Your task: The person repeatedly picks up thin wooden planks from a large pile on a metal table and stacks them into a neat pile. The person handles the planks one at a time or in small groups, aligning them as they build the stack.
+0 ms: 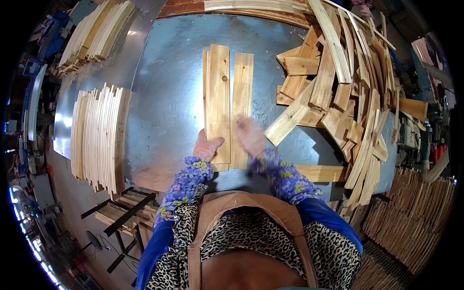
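Pale wooden boards [228, 104] were laid side by side on the grey metal bench [164, 96], running lengthwise toward twelve o'clock, with their near ends at the person's hands. The left hand [207, 146] was pressed flat on the near end of the left board, thumb spread across its face and nothing clasped; the right hand [250, 135] was blurred over the near end of the right board, so how far it was open could not be told. A third, narrower edge was seen along the left side of the pair, suggesting a board beneath. At nine o'clock a long row of thin slats [99, 135] stood on edge, closely packed, and a second stack [94, 34] lay at ten o'clock; these were judged to be finished sorting. At three o'clock a loose heap of offcuts and curved strips [338, 92] was spread in disorder, apart from the two boards. By this showing, much had been ordered, yet a large share was judged to be left.
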